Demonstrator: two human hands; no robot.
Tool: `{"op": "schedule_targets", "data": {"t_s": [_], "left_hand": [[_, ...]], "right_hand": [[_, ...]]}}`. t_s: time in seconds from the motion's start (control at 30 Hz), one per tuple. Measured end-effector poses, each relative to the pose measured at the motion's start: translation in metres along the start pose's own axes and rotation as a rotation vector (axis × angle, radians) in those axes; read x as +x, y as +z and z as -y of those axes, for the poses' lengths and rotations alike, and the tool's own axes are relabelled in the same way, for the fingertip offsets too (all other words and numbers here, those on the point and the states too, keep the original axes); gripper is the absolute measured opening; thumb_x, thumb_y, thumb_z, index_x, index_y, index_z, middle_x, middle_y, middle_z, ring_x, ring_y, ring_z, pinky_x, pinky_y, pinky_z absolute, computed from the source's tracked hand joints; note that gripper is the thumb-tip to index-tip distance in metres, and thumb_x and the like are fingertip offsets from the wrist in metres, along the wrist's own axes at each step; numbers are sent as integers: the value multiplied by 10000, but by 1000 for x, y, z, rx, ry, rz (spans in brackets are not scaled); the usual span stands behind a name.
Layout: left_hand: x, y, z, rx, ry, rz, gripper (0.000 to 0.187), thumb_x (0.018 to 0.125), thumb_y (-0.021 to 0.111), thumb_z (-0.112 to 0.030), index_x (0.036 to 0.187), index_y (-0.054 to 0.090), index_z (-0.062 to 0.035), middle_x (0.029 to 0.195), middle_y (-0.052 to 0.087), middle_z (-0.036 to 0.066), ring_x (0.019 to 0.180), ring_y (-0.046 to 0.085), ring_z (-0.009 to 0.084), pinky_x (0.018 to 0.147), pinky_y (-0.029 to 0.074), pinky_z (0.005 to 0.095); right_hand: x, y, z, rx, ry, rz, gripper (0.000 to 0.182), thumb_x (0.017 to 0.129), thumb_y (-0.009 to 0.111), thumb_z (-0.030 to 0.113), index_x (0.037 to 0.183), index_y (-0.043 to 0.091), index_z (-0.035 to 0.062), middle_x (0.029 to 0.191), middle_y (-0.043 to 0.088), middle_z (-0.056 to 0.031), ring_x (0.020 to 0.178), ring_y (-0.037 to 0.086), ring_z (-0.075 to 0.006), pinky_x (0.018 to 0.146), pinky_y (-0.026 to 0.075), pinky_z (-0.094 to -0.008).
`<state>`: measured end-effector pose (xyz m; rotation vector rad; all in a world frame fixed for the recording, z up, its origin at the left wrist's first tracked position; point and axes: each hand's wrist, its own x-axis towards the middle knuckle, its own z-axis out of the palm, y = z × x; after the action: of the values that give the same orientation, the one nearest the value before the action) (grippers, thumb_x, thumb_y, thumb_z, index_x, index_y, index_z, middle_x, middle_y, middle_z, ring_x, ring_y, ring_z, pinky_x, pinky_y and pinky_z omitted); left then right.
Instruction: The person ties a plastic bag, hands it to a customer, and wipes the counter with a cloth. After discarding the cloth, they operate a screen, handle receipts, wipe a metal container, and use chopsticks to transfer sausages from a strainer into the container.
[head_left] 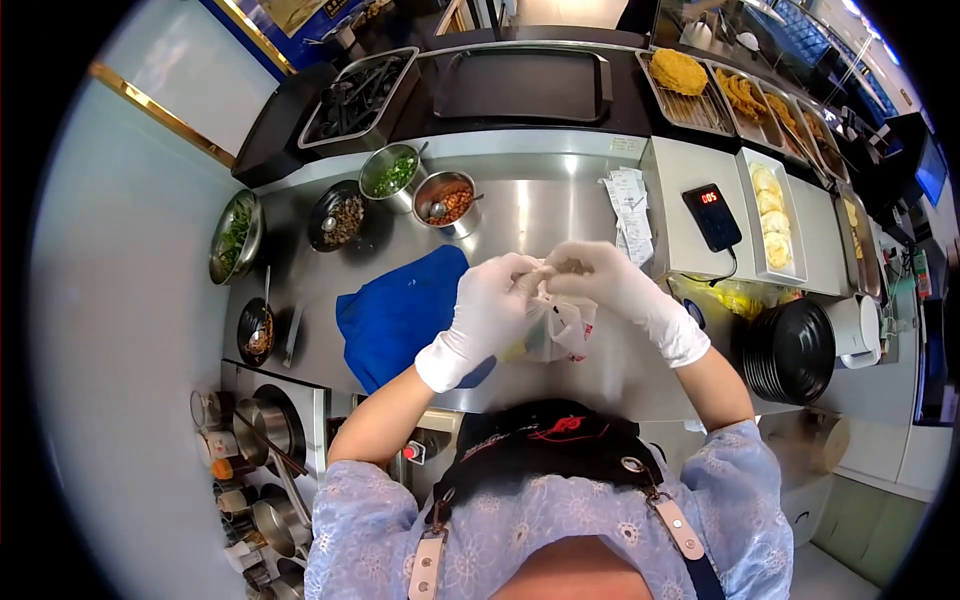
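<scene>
Both my hands wear white gloves and meet over the middle of the steel counter (pixel 520 215). My left hand (pixel 490 300) pinches the gathered top of a thin white plastic bag (pixel 572 330) with red print. Its fingertips touch those of my right hand (pixel 612 285), which pinches the same bag top from the other side. Below my hands the bag hangs or rests at the counter; its contents are mostly hidden. A blue cloth (pixel 395 315) lies crumpled beside my left hand, partly under that wrist.
Toward the back left stand metal pots of chopped greens (pixel 392 176) and a reddish diced topping (pixel 450 203). Paper receipts (pixel 630 215) lie right of centre. Farther right are a black pager showing digits (pixel 712 217), a tray of pale round pieces (pixel 772 215) and stacked black bowls (pixel 790 350).
</scene>
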<state>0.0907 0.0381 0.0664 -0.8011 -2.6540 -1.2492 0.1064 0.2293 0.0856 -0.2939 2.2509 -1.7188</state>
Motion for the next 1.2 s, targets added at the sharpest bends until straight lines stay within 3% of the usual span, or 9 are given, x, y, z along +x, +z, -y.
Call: {"op": "schedule_targets", "data": {"t_s": [0.03, 0.1, 0.2, 0.4, 0.67, 0.87, 0.97, 1.1, 1.2], "left_hand": [[4, -5, -5, -272, -161, 108, 115, 858, 594, -100, 835, 621, 9, 753, 650, 84, 660, 634, 191, 582, 486, 291], [7, -9, -2, -647, -293, 317, 223, 917, 548, -136, 810, 627, 44, 732, 623, 38, 690, 570, 90, 604, 449, 241], [14, -10, -3, -835, -510, 461, 282, 938, 523, -188, 800, 623, 36, 699, 580, 18, 649, 499, 73, 593, 403, 212], [5, -15, -16, -812, -598, 458, 310, 944, 526, -237, 791, 609, 20, 662, 501, -23, 603, 398, 51, 539, 308, 193], [48, -45, -34, -646, -377, 320, 215, 914, 558, -187, 855, 629, 7, 787, 626, 19, 674, 488, 42, 584, 363, 170], [150, -111, -85, -731, -381, 284, 159, 871, 561, -132, 829, 626, 7, 652, 502, -26, 553, 366, 30, 481, 266, 187], [215, -128, -80, -802, -237, 315, 156, 860, 582, -121, 788, 614, 13, 605, 421, -48, 515, 329, 43, 460, 244, 203], [292, -141, -73, -678, -110, 253, 177, 863, 590, -126, 714, 566, -33, 591, 413, -53, 502, 338, 41, 445, 236, 195], [352, -132, -47, -470, -52, 78, 182, 849, 609, -139, 700, 569, -43, 600, 498, -34, 479, 358, 30, 440, 262, 189]], "right_hand": [[0, 3, -12, 0, 0, 3, 152, 774, 652, 161, 854, 649, 32, 822, 600, -50, 779, 541, -133, 725, 428, -253], [6, 16, -54, -434, -549, -122, 160, 737, 666, 138, 890, 655, 97, 911, 604, -34, 869, 539, -202, 779, 440, -314], [12, 38, -88, -338, -551, -218, 173, 700, 676, 136, 872, 660, 119, 936, 595, -19, 939, 515, -258, 806, 444, -374], [12, 45, -98, -568, -717, -296, 200, 641, 662, 137, 840, 647, 134, 932, 595, -11, 945, 531, -262, 816, 422, -402], [33, 24, -46, -487, -675, -389, 107, 694, 678, 124, 789, 650, 83, 857, 630, -53, 836, 574, -267, 730, 434, -382], [85, -42, 51, -422, -610, -398, 123, 763, 678, 181, 727, 667, 65, 689, 588, -78, 657, 512, -251, 619, 415, -348], [129, -83, 83, -479, -642, -444, 183, 764, 700, 207, 710, 665, 37, 652, 571, -109, 651, 493, -252, 617, 412, -345], [194, -126, 107, -176, -473, -421, 197, 764, 697, 195, 793, 681, 1, 666, 568, -120, 708, 563, -186, 648, 447, -308], [254, -155, 103, -273, -524, -510, 239, 782, 681, 248, 813, 684, 11, 734, 582, -129, 728, 571, -210, 680, 446, -318]]}}
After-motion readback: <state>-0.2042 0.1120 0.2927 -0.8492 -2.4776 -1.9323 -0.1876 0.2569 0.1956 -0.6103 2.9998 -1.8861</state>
